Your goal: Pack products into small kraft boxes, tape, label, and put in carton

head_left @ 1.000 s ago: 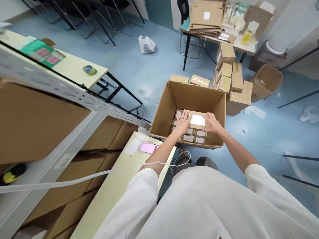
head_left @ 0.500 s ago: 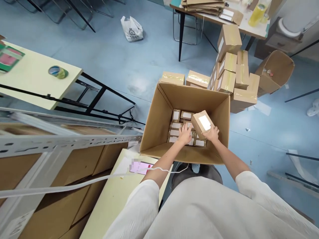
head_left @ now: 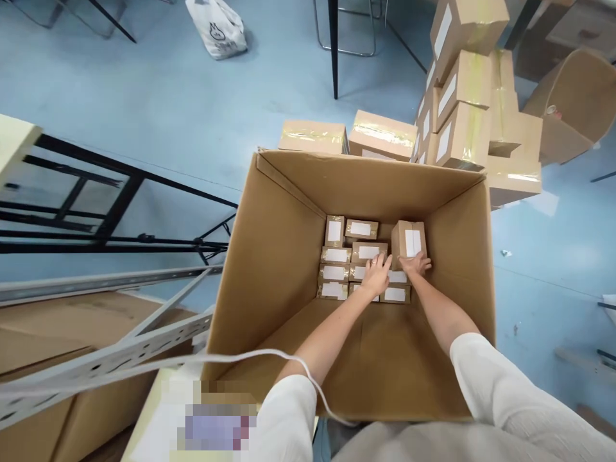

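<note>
A large cardboard box stands open in front of me, with several small labelled cartons packed in rows on its bottom. Inside it, my right hand grips the lower edge of one taller small carton with a white label, close to the right wall. My left hand reaches over the packed cartons beside it, fingers stretched out and holding nothing. Its fingertips lie at a carton in the middle; whether they press on it I cannot tell.
Taped cartons stand behind the box, and a taller stack rises at back right. A metal shelf frame is on the left. A white cable crosses over my left forearm. A plastic bag lies on the floor.
My right hand has lowered the carton deeper into the box, and it now stands more upright near the right wall. My left hand stays over the packed cartons. The view has moved closer.
</note>
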The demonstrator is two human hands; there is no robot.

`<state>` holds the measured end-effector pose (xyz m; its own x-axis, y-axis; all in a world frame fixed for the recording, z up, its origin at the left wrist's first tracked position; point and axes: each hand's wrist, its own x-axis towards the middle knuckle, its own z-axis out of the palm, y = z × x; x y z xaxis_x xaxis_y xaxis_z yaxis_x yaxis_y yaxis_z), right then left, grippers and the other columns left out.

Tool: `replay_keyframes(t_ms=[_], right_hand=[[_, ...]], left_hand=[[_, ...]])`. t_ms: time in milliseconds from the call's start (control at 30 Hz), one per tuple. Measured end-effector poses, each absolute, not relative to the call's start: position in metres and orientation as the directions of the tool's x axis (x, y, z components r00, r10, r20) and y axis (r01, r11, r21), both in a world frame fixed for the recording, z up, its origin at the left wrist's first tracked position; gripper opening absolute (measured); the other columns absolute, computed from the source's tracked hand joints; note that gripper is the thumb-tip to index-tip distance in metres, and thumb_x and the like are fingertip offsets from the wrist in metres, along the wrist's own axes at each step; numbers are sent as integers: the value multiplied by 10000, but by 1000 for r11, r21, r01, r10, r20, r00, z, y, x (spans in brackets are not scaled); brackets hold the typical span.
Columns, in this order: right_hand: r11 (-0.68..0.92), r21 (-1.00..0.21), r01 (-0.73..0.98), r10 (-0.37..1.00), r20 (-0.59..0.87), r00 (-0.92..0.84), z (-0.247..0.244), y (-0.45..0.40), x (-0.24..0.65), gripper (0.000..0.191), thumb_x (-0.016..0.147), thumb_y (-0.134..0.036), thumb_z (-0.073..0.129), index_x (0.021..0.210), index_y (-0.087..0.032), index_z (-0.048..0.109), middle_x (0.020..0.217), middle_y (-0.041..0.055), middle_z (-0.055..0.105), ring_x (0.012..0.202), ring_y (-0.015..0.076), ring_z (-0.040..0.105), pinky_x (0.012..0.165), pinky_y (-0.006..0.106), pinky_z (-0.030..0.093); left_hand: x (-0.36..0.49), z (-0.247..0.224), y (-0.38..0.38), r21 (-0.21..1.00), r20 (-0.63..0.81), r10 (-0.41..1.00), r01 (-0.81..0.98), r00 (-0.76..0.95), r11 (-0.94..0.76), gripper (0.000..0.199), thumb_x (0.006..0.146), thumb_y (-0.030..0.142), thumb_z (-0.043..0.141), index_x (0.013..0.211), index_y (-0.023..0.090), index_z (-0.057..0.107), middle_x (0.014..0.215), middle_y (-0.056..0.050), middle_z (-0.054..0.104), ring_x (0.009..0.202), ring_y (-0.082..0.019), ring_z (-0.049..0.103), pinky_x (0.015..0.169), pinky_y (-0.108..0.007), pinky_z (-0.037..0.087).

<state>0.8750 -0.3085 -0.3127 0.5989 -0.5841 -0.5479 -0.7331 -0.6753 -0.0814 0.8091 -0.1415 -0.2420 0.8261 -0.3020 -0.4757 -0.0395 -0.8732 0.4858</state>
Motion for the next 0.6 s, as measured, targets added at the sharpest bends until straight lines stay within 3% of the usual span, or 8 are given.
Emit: replay_keyframes(t_ms=[200, 433, 600], right_hand=[[-582, -114, -805, -648, -533, 544, -408, -307, 877, 949, 733, -623, 859, 1497, -237, 451, 1605, 275, 341, 1473, 441, 343, 1025, 541, 522], [-644, -79, -761, -638, -492, 592, -486, -310, 879, 901, 796, -675, 786, 1503, -249, 427, 1658, 258, 282, 1517, 438, 273, 1057, 537, 498], [-618, 35, -785, -656, -574, 491, -518, -309, 874, 922, 859, -661, 732, 1571, -200, 373, 1626, 294, 329, 1534, 466, 275, 1155, 677, 375]], left_hand=[[812, -312, -145, 530, -436, -322, -50, 840, -847, 813, 957, 169, 548, 1715, 176, 255, 1771, -218, 273, 1635, -378, 270, 1316, -612, 238], [804, -369, -151, 586, -367, -319, -49, 874, -809, 809, 956, 181, 562, 1709, 201, 267, 1731, -207, 343, 1602, -374, 320, 1290, -612, 288], [794, -388, -152, 584, -391, -336, -51, 857, -810, 799, 951, 184, 565, 1698, 205, 282, 1717, -207, 353, 1597, -370, 323, 1292, -600, 290]])
